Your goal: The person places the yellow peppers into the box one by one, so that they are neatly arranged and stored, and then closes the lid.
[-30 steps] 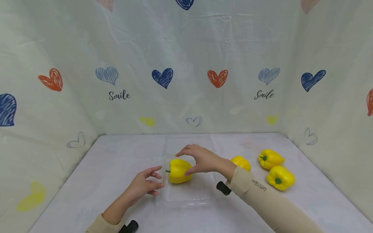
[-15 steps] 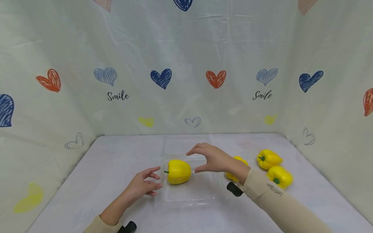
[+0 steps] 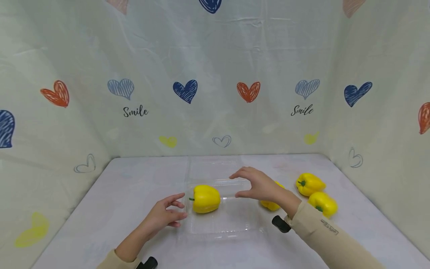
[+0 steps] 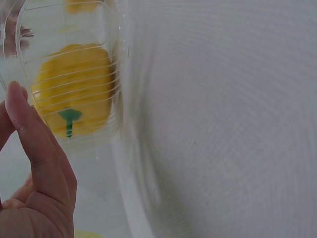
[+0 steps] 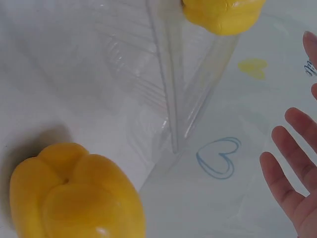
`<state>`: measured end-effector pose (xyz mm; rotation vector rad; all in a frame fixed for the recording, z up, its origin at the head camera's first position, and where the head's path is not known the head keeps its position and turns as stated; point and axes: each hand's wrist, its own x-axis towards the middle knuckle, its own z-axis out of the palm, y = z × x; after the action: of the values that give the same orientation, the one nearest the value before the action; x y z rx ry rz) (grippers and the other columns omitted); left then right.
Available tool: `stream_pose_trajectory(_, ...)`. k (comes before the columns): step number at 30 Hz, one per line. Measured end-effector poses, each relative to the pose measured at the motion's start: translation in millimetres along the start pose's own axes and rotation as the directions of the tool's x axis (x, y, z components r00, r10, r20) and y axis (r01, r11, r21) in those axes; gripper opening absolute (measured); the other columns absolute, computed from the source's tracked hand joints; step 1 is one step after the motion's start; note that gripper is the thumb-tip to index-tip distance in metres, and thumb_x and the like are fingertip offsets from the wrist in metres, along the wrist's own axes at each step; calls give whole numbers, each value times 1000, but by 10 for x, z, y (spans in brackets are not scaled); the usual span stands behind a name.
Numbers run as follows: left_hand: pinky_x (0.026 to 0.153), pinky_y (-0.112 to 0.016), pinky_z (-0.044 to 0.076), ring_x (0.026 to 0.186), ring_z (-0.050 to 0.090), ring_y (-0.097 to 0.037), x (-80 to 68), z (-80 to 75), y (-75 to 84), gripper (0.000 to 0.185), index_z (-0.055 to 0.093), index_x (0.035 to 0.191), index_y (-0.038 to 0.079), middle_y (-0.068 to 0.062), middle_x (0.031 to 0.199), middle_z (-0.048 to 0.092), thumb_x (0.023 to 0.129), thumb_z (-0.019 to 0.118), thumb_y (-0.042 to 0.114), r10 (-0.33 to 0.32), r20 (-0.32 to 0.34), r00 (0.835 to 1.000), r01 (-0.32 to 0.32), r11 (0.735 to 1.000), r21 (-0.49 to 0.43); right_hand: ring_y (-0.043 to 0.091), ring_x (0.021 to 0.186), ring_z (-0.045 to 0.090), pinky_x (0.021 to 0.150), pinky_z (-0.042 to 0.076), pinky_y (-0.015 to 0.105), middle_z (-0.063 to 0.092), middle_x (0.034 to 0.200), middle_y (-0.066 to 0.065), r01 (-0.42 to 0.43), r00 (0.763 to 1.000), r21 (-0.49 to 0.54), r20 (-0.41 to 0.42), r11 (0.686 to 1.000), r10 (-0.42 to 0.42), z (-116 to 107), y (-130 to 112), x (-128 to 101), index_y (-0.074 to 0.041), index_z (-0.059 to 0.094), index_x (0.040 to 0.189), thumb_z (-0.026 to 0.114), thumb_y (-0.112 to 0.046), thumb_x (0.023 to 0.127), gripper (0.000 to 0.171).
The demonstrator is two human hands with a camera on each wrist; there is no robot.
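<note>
A yellow bell pepper (image 3: 206, 199) with a green stem lies on its side in the left part of a clear plastic clamshell container (image 3: 231, 220), its stem toward the left. My left hand (image 3: 166, 213) is at the container's left side, fingers spread and relaxed; the left wrist view shows the pepper (image 4: 77, 89) through the ribbed clear wall beside the fingertips. Over the container's right side, my right hand (image 3: 256, 184) hovers with its fingers loosely bent and nothing between them. Partly behind that wrist sits another yellow bell pepper (image 3: 270, 205), seen large in the right wrist view.
Two more yellow bell peppers (image 3: 310, 184) lie on the right part of the white table (image 3: 134, 179). The container's lid (image 3: 215, 168) lies folded back behind its base. A cloth backdrop (image 3: 215, 56) with printed hearts encloses the table's back and sides.
My right hand has moved away from the pepper in the container, rightward toward the pepper beside it. That first pepper stays where it was, and the left hand has hardly moved.
</note>
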<state>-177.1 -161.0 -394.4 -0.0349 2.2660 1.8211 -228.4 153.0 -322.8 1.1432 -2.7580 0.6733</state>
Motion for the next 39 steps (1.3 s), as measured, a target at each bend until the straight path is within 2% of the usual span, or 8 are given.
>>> stream_pose_trajectory(10,63,-35,56,65,56,-20,2,14,-2,68,44,137,4,-12,106,52,77,76,6,-2,1,1000,2,1000,-2,22,107,52,92,45,43,59,112,-2,-99,992,5,-83,995,99,21,184,-175,-14,63,114,78,-25,77,41)
stream_pose_trajectory(19,64,-35,56,68,56,-21,-18,-4,-15,69,42,138,3,-13,107,50,78,75,6,10,30,1000,-10,1000,-14,26,104,54,90,45,46,60,111,1,-147,977,-20,-156,989,142,63,350,-312,-13,63,112,79,-26,75,42)
stream_pose_trajectory(28,64,-35,56,68,56,-21,-15,-5,-8,69,43,138,4,-12,107,50,78,75,6,15,26,1000,-15,1000,-12,29,105,50,90,43,49,61,108,2,-260,956,-49,-153,964,250,54,480,-442,-13,65,109,79,-28,74,40)
stream_pose_trajectory(34,64,-35,56,68,56,-19,-12,-3,7,68,43,138,4,-12,107,50,78,75,6,15,18,1000,-15,1000,-10,31,103,50,89,43,49,61,104,6,-260,956,-73,-159,963,246,56,572,-525,-10,66,105,80,-26,72,39)
stream_pose_trajectory(39,64,-35,56,67,56,-20,-21,-9,1,68,43,138,4,-12,107,50,77,75,6,11,13,1000,-11,1000,-13,30,99,50,87,44,48,60,103,6,-280,953,-99,-150,955,264,61,649,-611,-9,67,102,82,-31,70,41)
